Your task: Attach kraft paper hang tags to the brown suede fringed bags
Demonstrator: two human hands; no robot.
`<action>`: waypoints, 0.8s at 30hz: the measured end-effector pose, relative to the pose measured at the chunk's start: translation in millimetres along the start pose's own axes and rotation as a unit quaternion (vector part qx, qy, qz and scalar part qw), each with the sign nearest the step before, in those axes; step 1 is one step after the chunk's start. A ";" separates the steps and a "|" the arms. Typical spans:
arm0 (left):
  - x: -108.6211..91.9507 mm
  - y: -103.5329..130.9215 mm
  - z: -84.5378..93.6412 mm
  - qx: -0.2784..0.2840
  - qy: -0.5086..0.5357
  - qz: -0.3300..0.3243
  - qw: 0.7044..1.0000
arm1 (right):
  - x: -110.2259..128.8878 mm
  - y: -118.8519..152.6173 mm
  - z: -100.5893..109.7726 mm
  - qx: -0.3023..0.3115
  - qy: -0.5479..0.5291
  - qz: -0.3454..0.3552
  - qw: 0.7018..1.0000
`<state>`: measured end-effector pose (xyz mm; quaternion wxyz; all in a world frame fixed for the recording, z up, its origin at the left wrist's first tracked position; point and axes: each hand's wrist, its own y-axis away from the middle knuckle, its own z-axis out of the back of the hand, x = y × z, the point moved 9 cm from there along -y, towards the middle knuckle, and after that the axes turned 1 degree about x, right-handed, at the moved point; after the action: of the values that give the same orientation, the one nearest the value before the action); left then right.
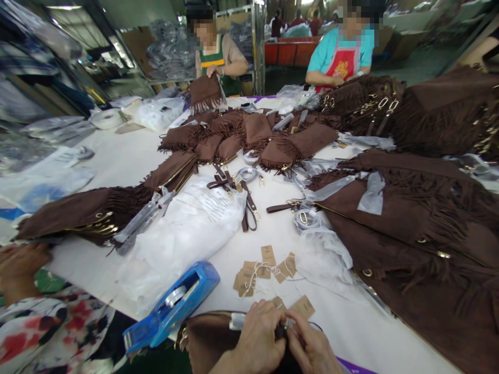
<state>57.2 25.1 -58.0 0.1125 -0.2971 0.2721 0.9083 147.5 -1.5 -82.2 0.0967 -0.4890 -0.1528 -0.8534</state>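
At the near table edge lies a brown zippered bag (212, 335), its mouth edged with a gold zipper and a strip of clear wrap. My left hand (259, 332) is closed on the bag's upper edge. Close against it, my right hand (310, 340) pinches at a small dark and shiny part, which the fingers mostly hide. Just beyond my hands are tan paper tags (249, 275) with white strings, one tag (303, 307) lying beside my right fingers. A blue tape dispenser (175, 306) stands to the left of the bag.
White plastic bags (187, 228) and brown wrist straps (249, 208) lie mid-table. Fringed brown bags are piled at centre (257, 130) and right (409, 223). A co-worker's hand (23, 267) is at left; two people (212, 57) (339, 57) work across the table.
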 end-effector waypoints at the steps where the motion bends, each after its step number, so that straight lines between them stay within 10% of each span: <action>1: 0.2 -0.4 1.2 0.011 0.011 0.009 1.000 | -3.9 1.7 -1.1 -0.011 -0.002 -0.009 1.000; 8: 1.7 -6.6 6.5 0.112 0.114 0.041 0.986 | -18.2 18.4 -7.6 -0.099 0.017 -0.032 0.994; 24: -7.6 -21.7 4.5 0.157 -0.013 -0.007 0.987 | -8.9 14.9 -6.2 -0.027 -0.008 0.011 1.000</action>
<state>69.1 45.2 -59.7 0.1675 -0.2653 0.4080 0.8574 151.7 -17.5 -90.3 0.0914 -0.5001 -0.1256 -0.8519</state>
